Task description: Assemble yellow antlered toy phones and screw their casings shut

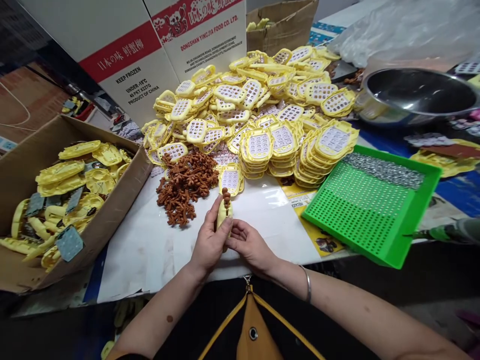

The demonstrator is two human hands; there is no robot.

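The left grip point(210, 237) is pinching a pale-yellow, rounded plastic shell point(221, 215) edge-on over the white-covered counter point(150, 255); the right grip point(255, 246) is clasping its lower right side. A knobbly brown plastic piece point(226, 196) is protruding from its top. The shell is presumably handling as light, stiff and smooth, its long sides offering the surest hold. Farther left, a brown plastic heap point(185, 185) is lying.

A: Table point(142, 265), left edge?
B: Carton point(125, 187) there, casings point(62, 171) inside.
A: Middle?
B: Small parts point(183, 185). Stacked covers point(258, 145) to their right, loose covers point(233, 93) behind both. Box point(206, 37) behind the heap's left half.
A: Front edge?
B: Shell point(224, 214) near it, between left hand point(208, 239) and right hand point(254, 244).
A: Right?
B: Tray point(360, 215) overhanging the front edge, screws point(388, 171) in its far end. Bowl point(392, 112) behind.
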